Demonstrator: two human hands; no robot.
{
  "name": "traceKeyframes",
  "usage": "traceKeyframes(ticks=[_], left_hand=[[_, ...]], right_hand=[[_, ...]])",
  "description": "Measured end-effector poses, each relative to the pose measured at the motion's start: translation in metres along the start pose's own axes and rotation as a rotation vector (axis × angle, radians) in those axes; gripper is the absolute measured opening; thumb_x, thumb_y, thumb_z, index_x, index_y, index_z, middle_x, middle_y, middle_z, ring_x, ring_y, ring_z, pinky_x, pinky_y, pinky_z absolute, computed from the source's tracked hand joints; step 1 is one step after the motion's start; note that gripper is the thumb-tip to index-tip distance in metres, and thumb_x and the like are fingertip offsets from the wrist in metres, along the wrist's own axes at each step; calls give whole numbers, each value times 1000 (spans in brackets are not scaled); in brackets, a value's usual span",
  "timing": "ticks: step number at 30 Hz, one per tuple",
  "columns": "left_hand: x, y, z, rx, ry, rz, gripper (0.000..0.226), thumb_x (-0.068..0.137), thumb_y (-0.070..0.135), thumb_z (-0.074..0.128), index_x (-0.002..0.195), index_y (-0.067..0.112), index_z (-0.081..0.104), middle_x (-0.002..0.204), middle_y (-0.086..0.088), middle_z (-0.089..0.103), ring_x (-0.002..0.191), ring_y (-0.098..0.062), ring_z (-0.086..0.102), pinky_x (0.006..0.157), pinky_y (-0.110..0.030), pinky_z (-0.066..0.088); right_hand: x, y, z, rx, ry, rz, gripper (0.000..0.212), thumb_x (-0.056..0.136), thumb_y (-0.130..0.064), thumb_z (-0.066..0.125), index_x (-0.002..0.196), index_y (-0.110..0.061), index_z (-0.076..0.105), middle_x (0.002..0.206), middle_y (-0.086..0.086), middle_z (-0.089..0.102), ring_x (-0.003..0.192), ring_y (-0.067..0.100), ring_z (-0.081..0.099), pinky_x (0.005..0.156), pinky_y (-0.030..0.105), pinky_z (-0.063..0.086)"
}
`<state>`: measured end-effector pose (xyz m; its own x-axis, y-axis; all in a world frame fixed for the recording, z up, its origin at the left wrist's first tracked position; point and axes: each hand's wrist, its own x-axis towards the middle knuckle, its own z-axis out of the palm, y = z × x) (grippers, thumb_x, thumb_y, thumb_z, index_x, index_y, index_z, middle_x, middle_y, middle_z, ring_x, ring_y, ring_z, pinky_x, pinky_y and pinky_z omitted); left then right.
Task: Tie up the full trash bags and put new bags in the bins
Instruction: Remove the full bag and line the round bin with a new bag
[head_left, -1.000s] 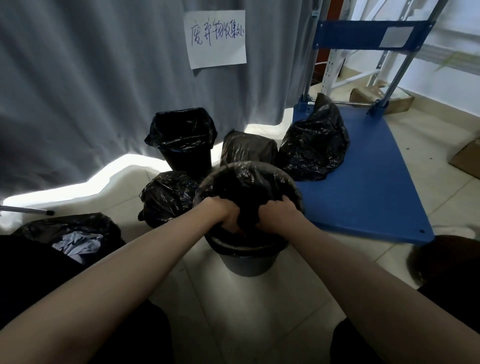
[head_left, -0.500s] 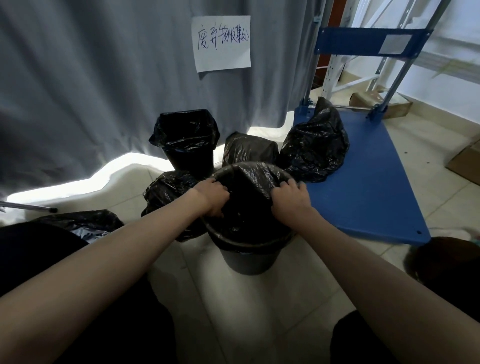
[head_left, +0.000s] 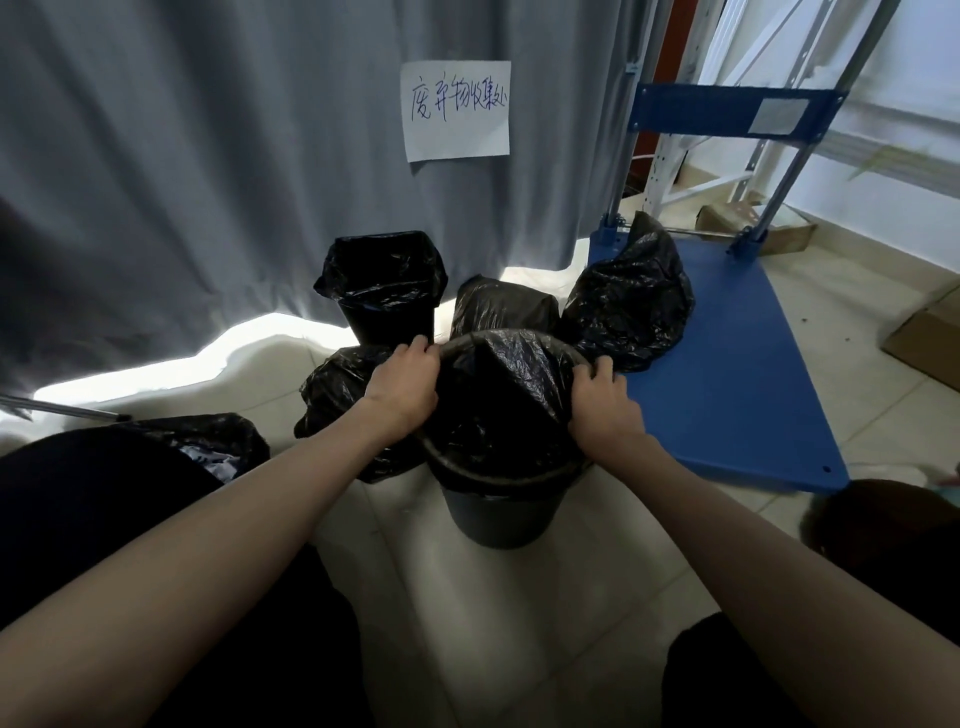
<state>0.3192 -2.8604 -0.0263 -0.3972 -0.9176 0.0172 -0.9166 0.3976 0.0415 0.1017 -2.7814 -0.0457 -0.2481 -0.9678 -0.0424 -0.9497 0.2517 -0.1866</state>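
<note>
Left hand (head_left: 402, 382) and right hand (head_left: 602, 402) grip black bag (head_left: 498, 405) at opposite rim sides of grey bin (head_left: 501, 512), fingers curled over edge, fingertips hidden. Bin interior not visible. Tied bags (head_left: 628, 301) behind.

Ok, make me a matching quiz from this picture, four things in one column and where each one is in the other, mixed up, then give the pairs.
Things
1. paper sign
2. big tied bag
3. left hand
4. lined black bin

Places
A. on the blue cart
B. standing by the curtain's foot
C. stuck on the grey curtain
D. gripping the bag at the grey bin rim

Pairs: 1-C, 2-A, 3-D, 4-B
</note>
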Motion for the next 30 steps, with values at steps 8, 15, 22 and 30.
traceKeyframes(ticks=[8, 15, 22, 30], left_hand=[[-3, 4, 10, -179, -138, -208, 51, 86, 5, 59, 135, 5, 45, 128, -16, 44, 113, -44, 54, 96, -48, 46], [-3, 12, 17, -236, -170, -253, 60, 87, 3, 59, 140, 5, 31, 134, -22, 41, 118, -45, 52, 97, -45, 44], [-3, 5, 17, -291, -177, -257, 66, 85, 5, 63, 143, 7, 32, 135, -21, 40, 118, -46, 51, 99, -46, 44], [-7, 4, 20, -302, -205, -270, 75, 87, 5, 60, 149, 8, 19, 138, -22, 36, 121, -47, 48, 98, -48, 44]], right_hand=[[-10, 4, 7, 334, -60, 184, 62, 89, 3, 52, 142, -6, 23, 133, 19, 32, 104, 45, 52, 85, 50, 45], [-16, 5, 8, 456, -58, 194, 67, 87, 0, 58, 143, -7, 22, 130, 20, 31, 106, 46, 51, 93, 49, 44], [-13, 6, 10, 429, -28, 199, 67, 84, 4, 58, 142, -7, 25, 130, 17, 32, 105, 45, 51, 88, 47, 42], [-10, 7, 18, 439, -83, 194, 77, 86, -3, 58, 149, -12, 15, 133, 20, 32, 110, 46, 50, 92, 49, 42]])
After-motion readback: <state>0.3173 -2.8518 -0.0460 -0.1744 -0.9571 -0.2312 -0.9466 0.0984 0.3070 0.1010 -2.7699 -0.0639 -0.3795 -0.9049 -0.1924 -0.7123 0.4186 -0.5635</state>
